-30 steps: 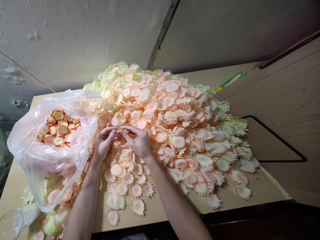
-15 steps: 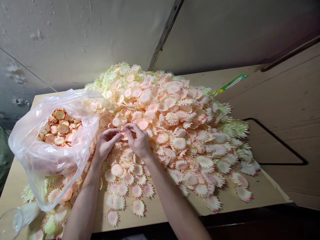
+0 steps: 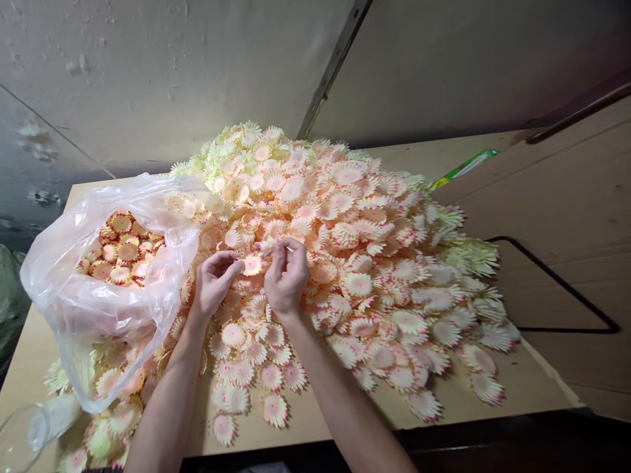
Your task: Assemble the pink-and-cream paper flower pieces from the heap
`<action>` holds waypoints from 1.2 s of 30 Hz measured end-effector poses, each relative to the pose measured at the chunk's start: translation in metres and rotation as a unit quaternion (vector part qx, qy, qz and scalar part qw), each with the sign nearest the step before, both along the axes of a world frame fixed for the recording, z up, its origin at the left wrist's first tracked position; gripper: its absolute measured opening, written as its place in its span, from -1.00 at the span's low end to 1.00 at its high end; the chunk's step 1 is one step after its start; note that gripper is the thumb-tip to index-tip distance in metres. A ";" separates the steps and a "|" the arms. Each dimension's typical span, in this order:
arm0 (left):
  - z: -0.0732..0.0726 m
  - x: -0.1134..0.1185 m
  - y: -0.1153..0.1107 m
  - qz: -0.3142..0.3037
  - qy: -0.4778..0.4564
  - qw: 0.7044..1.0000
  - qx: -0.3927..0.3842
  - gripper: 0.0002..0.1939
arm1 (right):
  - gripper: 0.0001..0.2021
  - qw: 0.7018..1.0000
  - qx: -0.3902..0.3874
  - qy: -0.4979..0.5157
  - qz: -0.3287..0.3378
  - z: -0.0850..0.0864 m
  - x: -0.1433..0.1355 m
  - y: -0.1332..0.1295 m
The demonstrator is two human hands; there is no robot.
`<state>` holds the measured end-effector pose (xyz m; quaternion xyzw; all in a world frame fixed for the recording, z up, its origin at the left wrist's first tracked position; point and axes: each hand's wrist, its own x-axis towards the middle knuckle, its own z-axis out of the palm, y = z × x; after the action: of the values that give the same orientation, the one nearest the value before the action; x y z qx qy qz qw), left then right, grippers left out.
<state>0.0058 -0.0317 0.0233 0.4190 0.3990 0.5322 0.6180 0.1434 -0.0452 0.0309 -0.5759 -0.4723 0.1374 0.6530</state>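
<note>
In the head view my left hand (image 3: 215, 281) is closed, thumb and forefinger pinching the edge of a small cream artificial flower piece (image 3: 252, 265) with a pink centre. My right hand (image 3: 287, 274) sits just to its right with fingers curled and pinched together; a pale sliver shows by its fingertips, too small to name. Both hands are over a large heap of fringed artificial flower pieces (image 3: 357, 284), cream and pink with red-tipped edges. Left of my left hand, a translucent plastic bag (image 3: 64, 279) gapes around smaller flower pieces (image 3: 128, 251) with darker red edges.
The wooden table (image 3: 300, 430) carries the heap, with loose pieces near its front edge. A clear plastic cup (image 3: 22, 433) stands at the lower left. A green packet (image 3: 466, 167) pokes out behind the heap. Cardboard (image 3: 566, 217) and a black metal bar (image 3: 562, 282) are at the right.
My hands, together before, are now apart: the right has moved rightward and turned its fingers inward. The flower piece at my left fingertips now shows plainly. The view has shifted slightly.
</note>
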 end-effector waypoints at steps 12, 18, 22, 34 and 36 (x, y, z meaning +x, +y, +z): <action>0.002 -0.003 -0.002 0.010 -0.047 0.999 -0.009 -0.70 | -0.71 0.987 0.031 -0.132 0.089 0.011 0.005 -0.006; 0.003 -0.004 -0.002 0.006 -0.073 0.997 0.005 -0.71 | -0.73 0.981 -0.053 -0.010 0.186 0.004 0.001 -0.009; 0.001 -0.005 -0.002 -0.012 -0.063 0.998 0.004 -0.72 | -0.72 0.976 -0.067 -0.009 0.208 0.003 0.002 -0.009; 0.005 -0.005 -0.002 -0.016 -0.060 0.998 -0.012 -0.71 | -0.82 0.977 -0.079 0.029 0.194 -0.006 0.001 -0.008; 0.005 -0.005 -0.002 -0.018 -0.062 0.998 -0.012 -0.71 | -0.82 0.981 -0.075 0.004 0.180 -0.007 0.002 -0.008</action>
<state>0.0009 -0.0338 0.0285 0.3849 0.3584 0.5417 0.6558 0.1453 -0.0530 0.0237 -0.5281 -0.5540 0.2897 0.5747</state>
